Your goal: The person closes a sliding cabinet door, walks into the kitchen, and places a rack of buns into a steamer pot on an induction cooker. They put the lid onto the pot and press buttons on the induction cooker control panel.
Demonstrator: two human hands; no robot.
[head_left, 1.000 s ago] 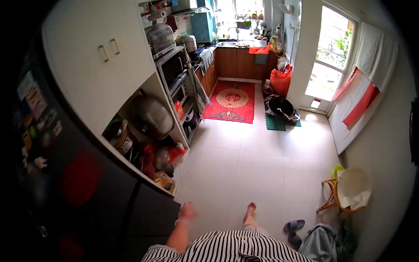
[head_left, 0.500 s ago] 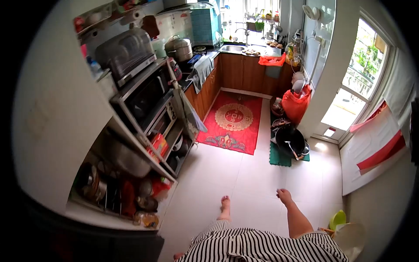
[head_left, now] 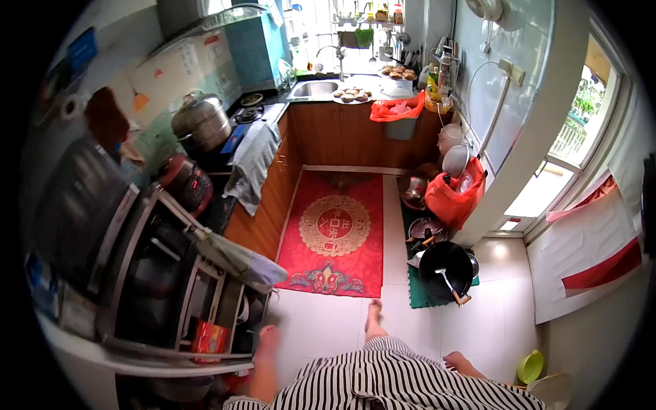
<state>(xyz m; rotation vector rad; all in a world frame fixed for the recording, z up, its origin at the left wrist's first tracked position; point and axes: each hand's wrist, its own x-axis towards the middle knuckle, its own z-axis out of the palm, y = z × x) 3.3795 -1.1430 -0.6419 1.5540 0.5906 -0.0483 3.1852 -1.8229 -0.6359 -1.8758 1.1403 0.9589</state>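
The left hand, a blur, is nearest the red box at ten o'clock, and the right hand is nearest the black wok at one o'clock. I can't tell if either hand's fingers are apart or together. To walk well, mind the wok and the red mat's edge at eleven o'clock.

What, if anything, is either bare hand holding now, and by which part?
Nothing is visibly held: the bare left hand, though blurred, looks empty, and so does the bare right hand.
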